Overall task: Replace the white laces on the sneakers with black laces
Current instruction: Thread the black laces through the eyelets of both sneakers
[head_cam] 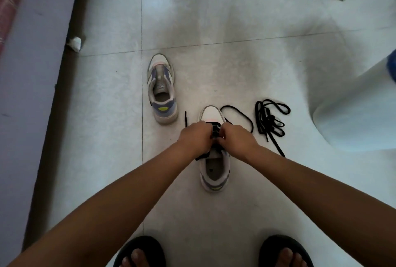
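Head view: my left hand point(194, 137) and right hand point(236, 139) pinch the black lace point(215, 132) over the near sneaker point(213, 170); spare lace point(270, 119) lies beside.

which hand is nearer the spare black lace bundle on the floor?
Right. The right hand works at the near sneaker, just left of the bundle; the left hand is farther left.

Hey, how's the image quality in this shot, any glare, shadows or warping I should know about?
Head view: dim, soft light; pale glare on the floor tiles at top; a broad shadow falls around the laced sneaker; wide-angle warping bends the edges and stretches the forearms; the hands and black lace look slightly soft.
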{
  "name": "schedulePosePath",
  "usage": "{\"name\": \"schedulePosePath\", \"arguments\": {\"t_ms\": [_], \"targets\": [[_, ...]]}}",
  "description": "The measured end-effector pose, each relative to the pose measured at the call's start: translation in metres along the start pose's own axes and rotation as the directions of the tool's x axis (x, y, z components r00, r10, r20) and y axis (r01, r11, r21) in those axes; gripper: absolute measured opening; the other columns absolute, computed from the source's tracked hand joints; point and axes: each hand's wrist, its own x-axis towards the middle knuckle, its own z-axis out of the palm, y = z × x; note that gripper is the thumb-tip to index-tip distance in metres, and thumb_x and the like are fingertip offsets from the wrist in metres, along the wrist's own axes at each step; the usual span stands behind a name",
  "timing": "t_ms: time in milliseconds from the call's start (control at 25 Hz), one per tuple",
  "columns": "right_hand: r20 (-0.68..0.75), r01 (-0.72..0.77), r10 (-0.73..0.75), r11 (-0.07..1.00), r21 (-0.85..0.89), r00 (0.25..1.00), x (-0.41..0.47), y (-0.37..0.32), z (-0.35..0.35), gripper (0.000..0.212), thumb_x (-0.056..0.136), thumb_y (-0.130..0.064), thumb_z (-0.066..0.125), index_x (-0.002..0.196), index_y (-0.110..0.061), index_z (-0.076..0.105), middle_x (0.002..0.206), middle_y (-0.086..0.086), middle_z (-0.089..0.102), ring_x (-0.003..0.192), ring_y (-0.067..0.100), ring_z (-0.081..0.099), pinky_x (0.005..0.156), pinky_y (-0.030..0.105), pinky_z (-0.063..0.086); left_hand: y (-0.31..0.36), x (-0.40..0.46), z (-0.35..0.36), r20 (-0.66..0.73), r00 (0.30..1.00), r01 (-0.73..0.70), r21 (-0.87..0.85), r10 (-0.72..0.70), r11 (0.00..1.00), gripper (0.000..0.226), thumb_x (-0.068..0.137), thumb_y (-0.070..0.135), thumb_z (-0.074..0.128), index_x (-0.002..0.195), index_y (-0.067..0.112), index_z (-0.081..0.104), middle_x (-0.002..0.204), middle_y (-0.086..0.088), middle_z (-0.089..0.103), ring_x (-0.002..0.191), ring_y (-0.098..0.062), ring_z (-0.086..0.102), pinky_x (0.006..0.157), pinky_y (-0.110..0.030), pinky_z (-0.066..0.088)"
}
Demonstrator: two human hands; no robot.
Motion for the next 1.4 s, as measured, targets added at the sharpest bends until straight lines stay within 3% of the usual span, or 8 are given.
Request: {"name": "schedulePosePath", "arguments": {"t_ms": [160, 360, 480, 760, 960, 1120, 1280, 1400], "targets": [[0.067, -0.019, 0.024, 0.996, -0.084, 0.997, 0.002, -0.013, -0.001, 0.020, 0.090, -0.008, 0.047, 0.105, -0.005, 0.060, 0.106, 0.013, 0.064, 0.094, 0.029, 0.062, 0.065, 0.030, 0.042, 0.014, 0.008, 0.005, 0.043, 0.999, 0.007, 0.182, -0.015, 0.983, 0.028, 0.091, 0.012, 0.049, 0.119, 0.013, 0.055, 0.119, -0.008, 0.057, 0.106, -0.027, 0.060, 0.070, -0.030, 0.039], [0.285, 0.068, -0.062, 0.998, -0.012, 0.957, 0.009, -0.008, -0.011, 0.017, 0.091, -0.002, 0.046, 0.084, -0.004, 0.061, 0.093, 0.018, 0.062, 0.081, 0.022, 0.050, 0.067, 0.028, 0.038, 0.025, 0.015, 0.001, 0.035, 0.992, 0.124, -0.001, -0.124, 0.992, 0.031, 0.092, 0.005, 0.041, 0.119, 0.007, 0.058, 0.122, -0.013, 0.057, 0.110, -0.029, 0.058, 0.079, -0.031, 0.044], [0.289, -0.025, -0.059, 0.960, 0.278, 0.956, 0.006, 0.010, -0.009, 0.031, 0.096, -0.008, 0.044, 0.065, -0.015, 0.043, 0.072, 0.002, 0.048, 0.071, 0.016, 0.043, 0.061, 0.024, 0.036, 0.015, 0.010, 0.002, 0.053, 0.987, 0.157, -0.112, -0.152, 0.981, 0.023, 0.090, 0.004, 0.047, 0.106, -0.002, 0.062, 0.113, -0.021, 0.061, 0.104, -0.033, 0.060, 0.082, -0.033, 0.046], [0.259, -0.133, -0.038, 0.781, 0.610, 0.965, -0.009, 0.034, 0.013, 0.022, 0.097, -0.013, 0.048, 0.076, -0.016, 0.045, 0.078, 0.004, 0.048, 0.078, 0.019, 0.044, 0.074, 0.033, 0.041, -0.013, -0.007, 0.018, 0.082, 0.969, 0.242, -0.525, -0.235, 0.816, 0.021, 0.094, 0.014, 0.054, 0.076, 0.003, 0.054, 0.078, -0.016, 0.052, 0.076, -0.021, 0.049, 0.063, -0.025, 0.031], [0.058, -0.020, -0.012, 0.856, 0.517, 0.998, -0.018, 0.025, 0.010, 0.015, 0.090, -0.028, 0.061, 0.089, -0.016, 0.051, 0.079, -0.002, 0.056, 0.069, 0.010, 0.050, 0.061, 0.023, 0.041, -0.016, -0.023, 0.023, -0.195, 0.969, 0.036, -0.488, -0.149, 0.872, 0.013, 0.089, 0.021, 0.062, 0.087, 0.009, 0.066, 0.074, 0.005, 0.052, 0.068, -0.008, 0.049, 0.064, -0.023, 0.037], [0.111, 0.046, -0.072, 0.975, 0.219, 0.991, -0.022, 0.008, 0.001, 0.012, 0.085, -0.022, 0.063, 0.092, -0.015, 0.057, 0.098, 0.006, 0.062, 0.088, 0.020, 0.057, 0.072, 0.032, 0.043, -0.005, -0.025, 0.019, 0.003, 0.996, -0.089, -0.235, 0.093, 0.968, 0.016, 0.087, 0.022, 0.060, 0.092, 0.009, 0.069, 0.082, -0.002, 0.058, 0.077, -0.018, 0.057, 0.058, -0.026, 0.040], [0.072, 0.110, -0.094, 0.955, -0.276, 0.993, -0.021, -0.014, 0.002, 0.019, 0.091, -0.019, 0.051, 0.109, -0.014, 0.054, 0.110, 0.005, 0.062, 0.099, 0.025, 0.060, 0.072, 0.031, 0.037, 0.005, -0.014, 0.012, 0.090, 0.996, -0.002, -0.127, 0.014, 0.992, 0.014, 0.085, 0.021, 0.059, 0.088, 0.008, 0.064, 0.088, -0.008, 0.061, 0.082, -0.025, 0.060, 0.062, -0.030, 0.041], [0.118, 0.138, -0.102, 0.928, -0.347, 0.988, -0.020, -0.020, 0.003, 0.020, 0.093, -0.016, 0.048, 0.111, -0.011, 0.055, 0.113, 0.007, 0.062, 0.101, 0.026, 0.061, 0.070, 0.031, 0.038, 0.007, -0.011, 0.011, 0.134, 0.990, 0.069, -0.158, -0.048, 0.985, 0.016, 0.086, 0.015, 0.056, 0.091, 0.002, 0.065, 0.098, -0.016, 0.065, 0.089, -0.029, 0.063, 0.064, -0.030, 0.040]]}}
